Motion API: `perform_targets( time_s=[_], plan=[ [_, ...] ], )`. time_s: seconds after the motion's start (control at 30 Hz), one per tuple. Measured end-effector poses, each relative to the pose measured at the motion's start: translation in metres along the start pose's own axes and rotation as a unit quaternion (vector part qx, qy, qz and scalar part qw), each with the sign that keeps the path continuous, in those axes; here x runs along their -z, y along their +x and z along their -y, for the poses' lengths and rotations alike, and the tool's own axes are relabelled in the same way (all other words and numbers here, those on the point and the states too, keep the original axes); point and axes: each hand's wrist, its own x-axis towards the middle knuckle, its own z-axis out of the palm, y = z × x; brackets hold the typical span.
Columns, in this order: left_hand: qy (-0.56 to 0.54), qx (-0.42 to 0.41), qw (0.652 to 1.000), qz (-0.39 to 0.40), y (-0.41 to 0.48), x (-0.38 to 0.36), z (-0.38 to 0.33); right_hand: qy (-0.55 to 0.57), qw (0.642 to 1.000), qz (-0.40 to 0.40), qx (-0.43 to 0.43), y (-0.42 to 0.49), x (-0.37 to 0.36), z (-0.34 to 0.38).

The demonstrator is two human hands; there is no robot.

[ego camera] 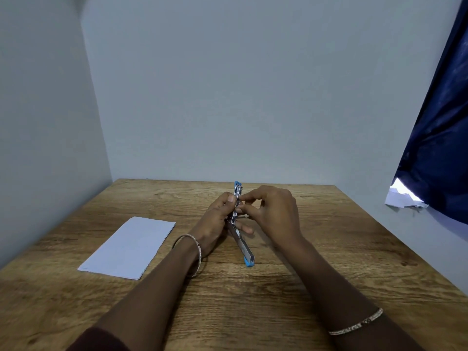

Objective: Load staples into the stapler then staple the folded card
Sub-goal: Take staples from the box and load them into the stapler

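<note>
Gripping the stapler (240, 225) around its middle, my left hand (217, 224) holds it swung open above the table (278, 287), one blue-tipped end pointing away and the other reaching back toward me. My right hand (273, 211) is pinched shut at the stapler's metal channel, thumb and forefinger together, though I cannot tell whether staples sit between them. The folded card (129, 247) lies flat on the table to the left, well apart from both hands.
</note>
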Motion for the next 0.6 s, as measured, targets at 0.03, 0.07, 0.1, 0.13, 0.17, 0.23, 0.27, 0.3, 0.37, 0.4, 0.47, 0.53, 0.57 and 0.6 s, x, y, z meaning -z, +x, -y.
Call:
perform_targets(
  time_s=[0.03, 0.07, 0.1, 0.13, 0.17, 0.23, 0.27, 0.3, 0.37, 0.4, 0.47, 0.53, 0.57, 0.6],
  plan=[
    [0.002, 0.001, 1.000, -0.001, 0.000, 0.000, 0.000, -0.001, 1.000, 0.004, 0.010, 0.001, 0.001, -0.001],
    [0.003, 0.003, 1.000, 0.000, 0.000, 0.000, -0.001, 0.000, 1.000, 0.007, 0.017, 0.001, 0.002, -0.002],
    [0.005, 0.006, 1.000, 0.000, -0.001, -0.001, -0.001, 0.004, 1.000, 0.012, 0.022, 0.001, 0.003, -0.002],
    [0.007, 0.010, 1.000, 0.000, -0.001, -0.001, -0.002, 0.010, 0.999, 0.020, 0.023, 0.001, 0.003, -0.003],
    [0.007, 0.013, 1.000, 0.000, -0.002, -0.002, -0.003, 0.017, 0.999, 0.031, 0.021, 0.002, 0.002, -0.003],
    [0.001, 0.017, 1.000, 0.000, -0.003, -0.002, -0.005, 0.033, 0.998, 0.052, 0.007, 0.003, 0.002, -0.005],
    [-0.003, 0.020, 1.000, 0.000, -0.004, -0.003, -0.006, 0.044, 0.997, 0.059, -0.001, 0.004, 0.002, -0.005],
    [-0.006, 0.022, 1.000, 0.000, -0.004, -0.003, -0.006, 0.058, 0.996, 0.062, -0.009, 0.004, 0.001, -0.006],
    [-0.013, 0.025, 1.000, -0.003, -0.004, -0.004, -0.007, 0.106, 0.992, 0.062, -0.023, 0.004, 0.000, -0.006],
    [-0.018, 0.026, 0.999, -0.005, -0.004, -0.004, -0.007, 0.134, 0.989, 0.060, -0.032, 0.004, 0.000, -0.005],
    [-0.029, 0.026, 0.999, -0.008, -0.005, -0.004, -0.008, 0.176, 0.981, 0.063, -0.048, 0.005, 0.000, -0.004],
    [-0.030, 0.023, 0.999, -0.012, -0.007, -0.004, -0.010, 0.191, 0.977, 0.082, -0.051, 0.005, 0.001, -0.002],
    [-0.026, 0.022, 0.999, -0.016, -0.007, -0.004, -0.011, 0.192, 0.975, 0.097, -0.049, 0.006, 0.002, -0.001],
    [-0.020, 0.022, 0.999, -0.019, -0.008, -0.004, -0.011, 0.193, 0.974, 0.112, -0.049, 0.006, 0.003, -0.001]
  ],
)
